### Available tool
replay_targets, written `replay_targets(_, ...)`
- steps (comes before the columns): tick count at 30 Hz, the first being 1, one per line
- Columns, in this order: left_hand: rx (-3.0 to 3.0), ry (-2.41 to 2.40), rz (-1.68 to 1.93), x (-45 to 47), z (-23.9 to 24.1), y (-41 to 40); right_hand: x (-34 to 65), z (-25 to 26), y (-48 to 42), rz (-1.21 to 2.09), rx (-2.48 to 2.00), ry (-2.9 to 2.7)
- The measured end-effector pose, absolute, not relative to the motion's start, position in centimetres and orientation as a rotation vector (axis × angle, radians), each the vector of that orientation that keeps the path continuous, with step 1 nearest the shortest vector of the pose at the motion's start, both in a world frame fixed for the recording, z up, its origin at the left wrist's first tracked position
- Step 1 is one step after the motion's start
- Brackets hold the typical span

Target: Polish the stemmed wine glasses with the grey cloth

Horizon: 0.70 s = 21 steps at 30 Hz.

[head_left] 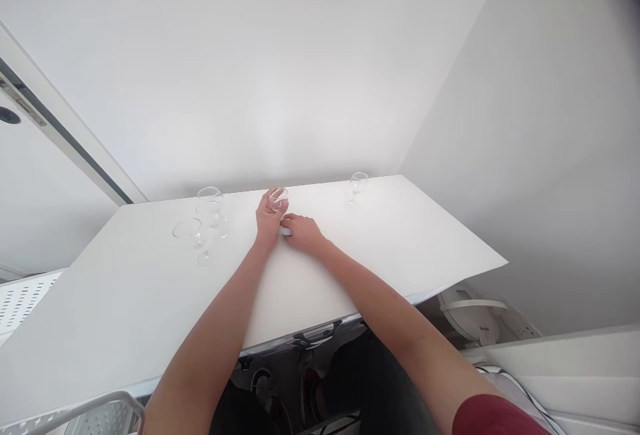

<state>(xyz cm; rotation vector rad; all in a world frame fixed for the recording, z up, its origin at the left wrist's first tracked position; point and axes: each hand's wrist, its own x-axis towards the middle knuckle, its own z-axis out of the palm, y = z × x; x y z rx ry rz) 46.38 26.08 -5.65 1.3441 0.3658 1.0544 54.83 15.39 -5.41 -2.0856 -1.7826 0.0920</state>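
Note:
My left hand [269, 220] is wrapped round a clear stemmed glass [279, 200] near the back of the white table [310, 288]. The glass bowl shows above my fingers; its stem and foot are mostly hidden. Right beside it, my right hand [305, 233] is closed on a small pale grey object [285, 231], low by the glass. Too little of that object shows to name it. Several clear stemmed glasses stand to the left, among them a front one [187, 229] and a rear one [210, 193]. Apart on the right, another stemmed glass [359, 185] stands near the back edge.
A white wall [260, 75] rises behind the table, with a grey wall [550, 155] on the right. A door frame [65, 115] runs along the left. Near the lower left is a grey metal bar [95, 405]. A white round object [473, 318] sits below the table's right side.

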Motion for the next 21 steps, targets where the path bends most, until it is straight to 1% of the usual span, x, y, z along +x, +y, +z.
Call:
replay_targets(6, 1.455, 0.272, 0.920, 46.3, -5.7, 25.5, 53.8, -5.5, 13.2, 0.040, -2.293, -1.622)
replay_targets(10, 1.535, 0.264, 0.899, 46.4, -5.9, 25.5, 55.3, -5.9, 9.0, 0.011, -2.437, -1.476)
replay_targets(14, 1.545, 0.363, 0.836, 46.6, -6.4, 25.7, 59.4, -6.6, 2.6, -0.030, -2.579, -1.278)
replay_targets(17, 1.484, 0.350, 0.767, 46.9, -6.8, 25.7, 63.5, -6.6, -1.6, -0.100, -2.681, -1.065)
replay_targets(21, 1.421, 0.305, 0.680, 47.2, -6.9, 25.4, 68.1, -6.3, -3.1, -0.143, -2.781, -0.899)
